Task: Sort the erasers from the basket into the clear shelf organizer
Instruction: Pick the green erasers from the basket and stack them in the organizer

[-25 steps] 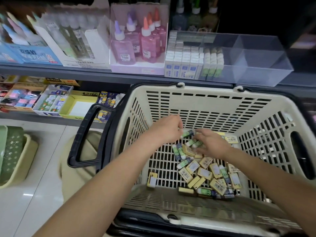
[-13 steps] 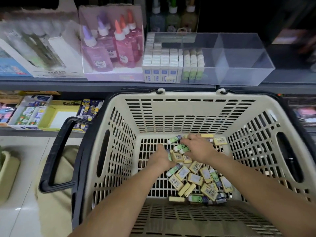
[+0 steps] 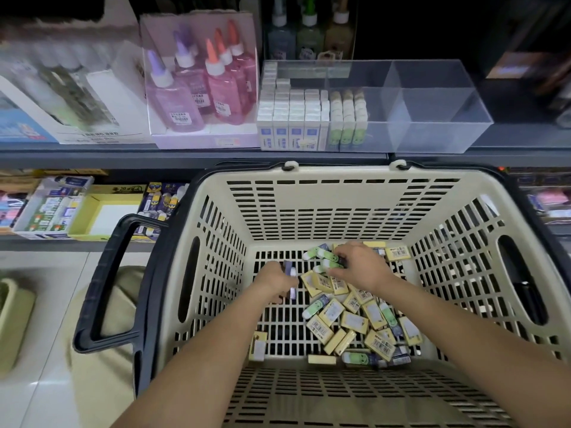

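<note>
Head view: gripping purple eraser in left hand, curling right hand round green erasers, low in basket among loose erasers. Could spill some lifting toward far clear organizer: overfull grasp.

The basket is cream, its walls patterned with dark slots, and its handle is black. The heap toward its right wall is mostly yellow erasers with white barcode labels, mixed with green-and-white erasers printed with smiling faces, and a purple-and-white eraser shows nearer the left wall. On the grey shelf, the clear organizer holds white erasers with blue bands at its left edge, with pale green ones beside them, next to pink and lilac glue bottles with white caps tipped orange and purple.
</note>
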`<control>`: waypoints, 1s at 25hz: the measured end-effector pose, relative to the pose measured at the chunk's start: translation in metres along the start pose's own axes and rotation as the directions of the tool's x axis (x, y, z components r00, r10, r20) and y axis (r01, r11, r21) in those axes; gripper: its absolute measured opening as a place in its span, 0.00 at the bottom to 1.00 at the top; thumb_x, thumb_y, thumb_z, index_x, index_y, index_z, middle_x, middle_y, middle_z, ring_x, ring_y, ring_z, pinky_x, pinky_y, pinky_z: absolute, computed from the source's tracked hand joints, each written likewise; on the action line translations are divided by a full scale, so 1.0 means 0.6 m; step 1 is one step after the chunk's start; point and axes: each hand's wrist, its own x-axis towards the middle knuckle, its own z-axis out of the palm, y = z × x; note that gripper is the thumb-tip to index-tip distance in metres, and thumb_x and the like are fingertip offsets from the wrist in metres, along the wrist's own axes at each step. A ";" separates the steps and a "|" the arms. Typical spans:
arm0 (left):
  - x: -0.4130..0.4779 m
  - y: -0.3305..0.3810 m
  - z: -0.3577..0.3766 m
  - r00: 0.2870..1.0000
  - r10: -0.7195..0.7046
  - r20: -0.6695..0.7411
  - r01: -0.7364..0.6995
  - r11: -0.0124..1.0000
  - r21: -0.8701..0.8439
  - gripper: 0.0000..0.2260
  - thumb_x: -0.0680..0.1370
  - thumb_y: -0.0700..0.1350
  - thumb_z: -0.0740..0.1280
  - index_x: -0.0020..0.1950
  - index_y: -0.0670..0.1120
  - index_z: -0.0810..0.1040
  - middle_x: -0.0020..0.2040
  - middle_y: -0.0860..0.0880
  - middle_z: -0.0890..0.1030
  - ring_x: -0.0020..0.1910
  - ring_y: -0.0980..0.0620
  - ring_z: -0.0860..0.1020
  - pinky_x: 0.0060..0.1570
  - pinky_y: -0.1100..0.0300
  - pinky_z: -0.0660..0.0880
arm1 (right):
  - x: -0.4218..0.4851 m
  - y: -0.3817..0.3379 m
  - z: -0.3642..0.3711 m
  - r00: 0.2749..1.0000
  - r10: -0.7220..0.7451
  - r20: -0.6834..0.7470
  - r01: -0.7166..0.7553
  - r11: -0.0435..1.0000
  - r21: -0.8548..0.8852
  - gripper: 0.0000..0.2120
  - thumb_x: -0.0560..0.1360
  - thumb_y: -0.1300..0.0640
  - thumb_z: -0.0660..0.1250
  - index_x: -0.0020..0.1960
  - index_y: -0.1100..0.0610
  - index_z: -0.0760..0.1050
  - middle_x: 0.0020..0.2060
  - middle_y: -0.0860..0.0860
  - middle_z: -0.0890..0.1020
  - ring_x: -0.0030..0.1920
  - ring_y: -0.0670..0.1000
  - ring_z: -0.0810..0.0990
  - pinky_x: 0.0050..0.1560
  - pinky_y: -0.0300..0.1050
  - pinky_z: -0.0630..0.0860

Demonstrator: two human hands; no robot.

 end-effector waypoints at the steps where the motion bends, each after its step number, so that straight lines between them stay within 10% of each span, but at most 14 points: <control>1: -0.004 0.006 -0.007 0.998 -0.029 0.055 0.038 0.983 -0.180 0.04 0.75 0.39 0.64 0.49 0.43 0.72 0.47 0.46 0.78 0.45 0.50 0.79 0.44 0.53 0.77 | -0.001 -0.008 -0.001 1.000 0.025 -0.012 -0.023 0.988 0.154 0.17 0.71 0.45 0.70 0.55 0.53 0.76 0.46 0.50 0.76 0.50 0.52 0.76 0.44 0.43 0.72; 6: -0.015 0.027 -0.017 0.892 0.176 0.416 0.176 0.712 -0.680 0.11 0.73 0.44 0.69 0.53 0.43 0.78 0.49 0.43 0.80 0.49 0.45 0.81 0.49 0.46 0.79 | -0.007 -0.065 0.004 0.996 0.081 -0.032 -0.054 0.860 0.507 0.10 0.69 0.51 0.73 0.48 0.52 0.76 0.37 0.46 0.77 0.42 0.49 0.78 0.47 0.46 0.77; 11: -0.014 0.021 -0.016 0.933 0.137 0.334 0.188 0.604 -0.774 0.13 0.71 0.45 0.73 0.52 0.45 0.76 0.41 0.45 0.83 0.36 0.50 0.81 0.35 0.58 0.78 | 0.006 -0.080 0.002 0.997 -0.001 0.072 -0.040 0.824 0.565 0.07 0.72 0.53 0.71 0.49 0.51 0.79 0.38 0.43 0.79 0.41 0.45 0.79 0.45 0.42 0.77; 15: -0.012 -0.001 -0.041 0.973 -0.015 0.229 0.177 0.683 -0.709 0.16 0.69 0.41 0.74 0.54 0.46 0.74 0.46 0.44 0.79 0.41 0.49 0.79 0.35 0.57 0.77 | 0.043 -0.042 -0.002 0.998 -0.004 -0.070 0.004 1.000 -0.002 0.12 0.77 0.62 0.61 0.57 0.56 0.78 0.54 0.51 0.80 0.50 0.52 0.80 0.49 0.46 0.78; 19: -0.016 0.006 -0.042 0.977 -0.039 0.209 0.181 0.667 -0.723 0.11 0.70 0.39 0.73 0.48 0.46 0.74 0.40 0.45 0.78 0.36 0.50 0.77 0.32 0.60 0.74 | 0.069 -0.042 0.036 0.989 -0.140 0.039 0.143 0.887 -0.438 0.17 0.74 0.66 0.61 0.61 0.55 0.72 0.57 0.52 0.76 0.55 0.54 0.77 0.44 0.45 0.73; 25: -0.030 0.032 -0.052 0.980 0.029 0.198 0.128 0.667 -0.734 0.12 0.71 0.38 0.71 0.51 0.47 0.73 0.40 0.46 0.78 0.37 0.52 0.77 0.34 0.60 0.72 | 0.060 -0.038 0.013 0.987 -0.157 -0.024 0.148 0.965 -0.215 0.12 0.75 0.58 0.62 0.58 0.54 0.73 0.52 0.52 0.76 0.52 0.53 0.77 0.48 0.47 0.75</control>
